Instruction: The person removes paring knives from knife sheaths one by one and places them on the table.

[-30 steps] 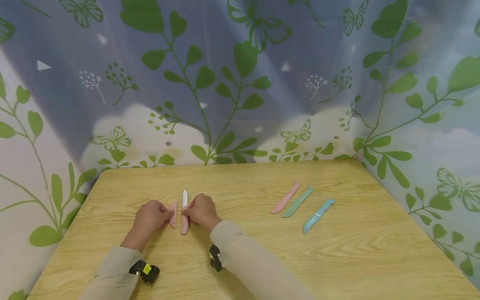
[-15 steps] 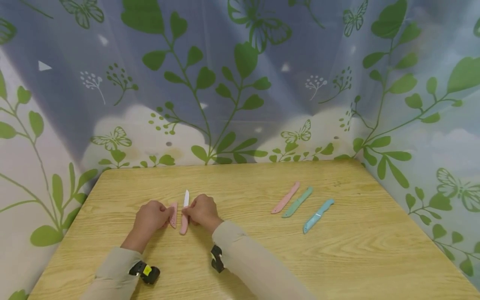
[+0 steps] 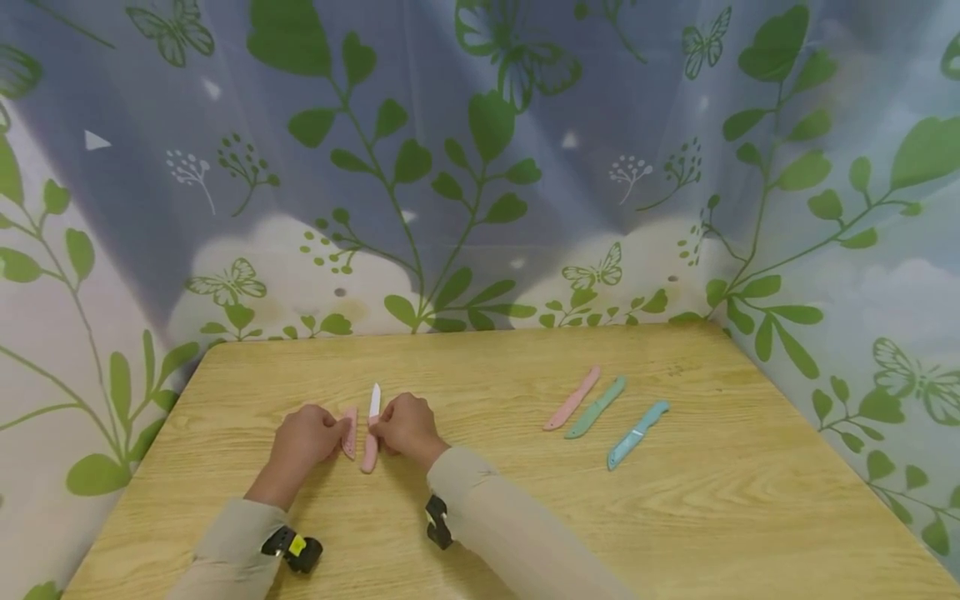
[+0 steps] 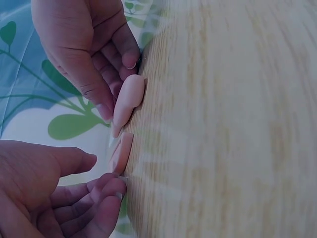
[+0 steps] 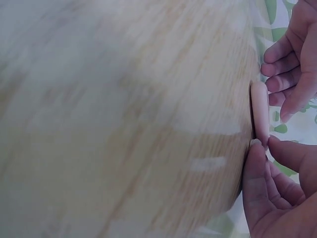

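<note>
On the left part of the table, a pink knife [image 3: 371, 452] lies with its white blade pointing away. The right hand [image 3: 408, 423] pinches it near where handle and blade meet; in the right wrist view, thumb and finger of that hand [image 5: 280, 186] meet at the end of the pink handle [image 5: 260, 106]. Just left of the knife, apart from it, is a pink sheath [image 3: 350, 442]. The left hand [image 3: 306, 437] is beside it; the left wrist view shows its fingertips [image 4: 115, 184] touching the sheath's near end [image 4: 122, 152], its thumb standing apart.
Towards the right of the wooden table [image 3: 480, 517], a pink knife [image 3: 572, 400], a green knife [image 3: 595, 408] and a blue knife [image 3: 637, 433] lie slanted side by side. A leaf-patterned curtain [image 3: 480, 250] hangs behind the table.
The knife's blade tip has swung slightly to the right under the right hand. Both hands stay at nearly the same places, and the head view has shifted a little.
</note>
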### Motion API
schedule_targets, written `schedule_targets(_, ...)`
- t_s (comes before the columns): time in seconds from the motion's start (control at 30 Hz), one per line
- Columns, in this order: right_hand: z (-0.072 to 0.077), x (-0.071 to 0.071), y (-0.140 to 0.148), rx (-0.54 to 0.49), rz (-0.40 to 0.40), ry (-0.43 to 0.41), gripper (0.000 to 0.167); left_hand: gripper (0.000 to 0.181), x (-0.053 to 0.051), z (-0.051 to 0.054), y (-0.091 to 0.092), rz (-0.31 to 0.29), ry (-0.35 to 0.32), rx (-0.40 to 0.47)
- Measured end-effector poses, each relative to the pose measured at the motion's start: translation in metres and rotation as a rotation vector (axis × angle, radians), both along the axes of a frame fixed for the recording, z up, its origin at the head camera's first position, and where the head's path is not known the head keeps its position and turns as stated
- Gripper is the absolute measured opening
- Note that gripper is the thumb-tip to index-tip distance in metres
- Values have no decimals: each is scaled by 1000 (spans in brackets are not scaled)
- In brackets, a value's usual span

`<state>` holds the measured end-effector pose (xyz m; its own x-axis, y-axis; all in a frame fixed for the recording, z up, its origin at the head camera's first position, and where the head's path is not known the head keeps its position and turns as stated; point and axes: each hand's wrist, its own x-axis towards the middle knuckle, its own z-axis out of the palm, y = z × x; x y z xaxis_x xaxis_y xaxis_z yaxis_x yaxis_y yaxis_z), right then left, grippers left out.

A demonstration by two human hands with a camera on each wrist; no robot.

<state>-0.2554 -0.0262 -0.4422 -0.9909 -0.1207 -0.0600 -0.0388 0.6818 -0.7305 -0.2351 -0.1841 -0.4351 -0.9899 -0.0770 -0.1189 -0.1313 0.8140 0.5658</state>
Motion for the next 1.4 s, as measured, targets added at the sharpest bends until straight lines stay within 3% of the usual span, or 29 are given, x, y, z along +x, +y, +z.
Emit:
schedule_targets(0.27,-2,0,-1,-9,-15,-28,22,38,3,2,1,23,34,-20)
schedule_targets(0.47,4,0,7,12,2,25,22,33,3,9,5,32,82,-46)
schedule_targets(0.67,12,-6,24,41,17,45,21,33,5,19,16,-8,114,-87)
schedule_targets(1.03,23,-20,74,2,104,67,14,25,-2,27,66,-167,251,-104)
schedule_targets(1.23,29,-25,100,-1,102,85,13,23,-5,26,94,-224,263,-97)
schedule_targets(1.4,31,-22,117,15,107,90,12,22,-4,22,116,-244,244,-54)
